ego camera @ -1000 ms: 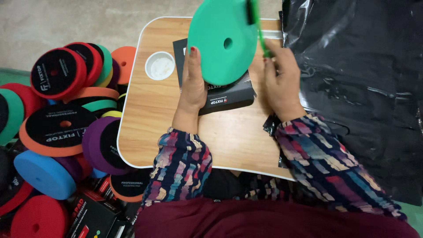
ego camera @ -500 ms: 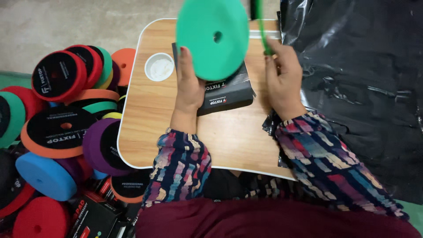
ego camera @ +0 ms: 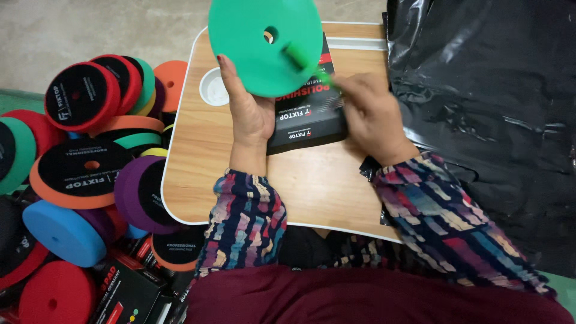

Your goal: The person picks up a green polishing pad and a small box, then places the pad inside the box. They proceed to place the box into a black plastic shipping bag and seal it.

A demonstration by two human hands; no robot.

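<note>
1. Head view, looking down: a person in patterned sleeves holds a round green foam pad [ego camera: 264, 45] upright at top centre of the frame, its upper edge cut off by the frame.
2. The left hand [ego camera: 249, 114] grips the pad's lower left rim; the thumb lies hidden behind the foam, and only the fingers on the near side show.
3. The right hand [ego camera: 372, 117], at centre right, is closed around a thin green tool [ego camera: 306, 63] whose tip touches the pad's face near the centre hole; motion blur makes the tool's kind hard to tell.
4. Below the pad, a black box [ego camera: 309, 114] lies on a wooden lap tray [ego camera: 312, 186], its top half covered by the pad.
5. A white round recess [ego camera: 213, 90] sits in the tray's upper left corner, partly behind the left hand.
6. Red, orange, purple, blue and green pads form a heap [ego camera: 84, 174] at the left, running off the frame.
7. Crumpled black plastic sheeting [ego camera: 486, 108] fills the right side.
</note>
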